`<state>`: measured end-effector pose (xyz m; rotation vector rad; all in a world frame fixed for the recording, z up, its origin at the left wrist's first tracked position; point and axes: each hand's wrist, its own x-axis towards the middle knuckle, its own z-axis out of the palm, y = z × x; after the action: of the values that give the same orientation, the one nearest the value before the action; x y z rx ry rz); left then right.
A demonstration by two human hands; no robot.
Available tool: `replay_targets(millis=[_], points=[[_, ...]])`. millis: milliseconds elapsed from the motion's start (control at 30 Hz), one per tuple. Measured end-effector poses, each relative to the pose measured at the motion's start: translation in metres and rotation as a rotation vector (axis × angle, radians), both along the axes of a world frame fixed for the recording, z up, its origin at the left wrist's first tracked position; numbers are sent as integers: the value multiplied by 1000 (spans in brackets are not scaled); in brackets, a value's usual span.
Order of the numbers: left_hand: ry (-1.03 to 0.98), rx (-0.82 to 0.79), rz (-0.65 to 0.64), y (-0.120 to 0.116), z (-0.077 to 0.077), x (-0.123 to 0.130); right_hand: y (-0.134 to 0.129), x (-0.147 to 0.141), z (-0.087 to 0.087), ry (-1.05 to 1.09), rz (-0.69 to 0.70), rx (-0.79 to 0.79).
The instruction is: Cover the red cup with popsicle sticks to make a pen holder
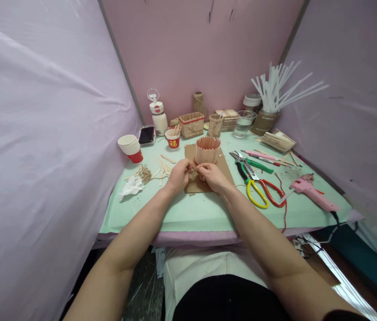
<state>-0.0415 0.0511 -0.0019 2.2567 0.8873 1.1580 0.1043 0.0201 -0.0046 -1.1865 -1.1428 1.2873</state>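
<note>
A round cup-like holder of upright wooden craft sticks point(207, 150), with a red band low on it, stands on a brown cardboard sheet point(225, 171). Just in front of it, my left hand point(182, 173) and my right hand point(211, 174) are pinched close together. Thin tan twine appears between their fingertips, though the fingers hide most of it. A bundle of twine point(145, 174) lies left of my left hand, with a strand trailing toward that hand. Loose craft sticks point(165, 169) are scattered beside it.
At right lie pruning shears point(242, 171), scissors point(253, 174), red cord point(285, 209) and a pink glue gun point(313, 194). Stacked paper cups point(131, 149) and a crumpled tissue point(130, 188) are at left. Behind stand a bottle point(159, 120), a stick basket point(191, 126) and a water cup point(242, 125).
</note>
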Motion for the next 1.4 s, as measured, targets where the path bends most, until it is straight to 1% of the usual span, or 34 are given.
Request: replay_targets(millis=[167,333,433,533,733,867,967,1100,1200,1300,1400], points=[[-61,-48,-14,-4,2,1,2,-3,0,40,27,-9],[-75,-112,4,-2,3,-1,-4,8,8,-59,11,-9],[-45,-109,10,1,3,-3,-7,13,11,-172,-9,52],[-16,-95,-8,3,2,-4,-7,14,11,-282,-15,131],[54,-66,-17,4,-2,-3,-2,17,7,-349,9,193],[66,-38,-5,2,1,-2,0,13,4,-338,-65,207],[18,-76,-13,-1,4,-1,1,5,0,-292,-112,173],[-101,-172,-25,-2,3,1,-1,-2,-2,-222,-95,110],[-310,-328,-33,0,2,5,-2,1,1,-213,-90,113],[-523,-547,-9,3,2,6,-1,5,5,-231,-159,170],[-627,-736,38,4,5,5,2,7,4,-268,-237,274]])
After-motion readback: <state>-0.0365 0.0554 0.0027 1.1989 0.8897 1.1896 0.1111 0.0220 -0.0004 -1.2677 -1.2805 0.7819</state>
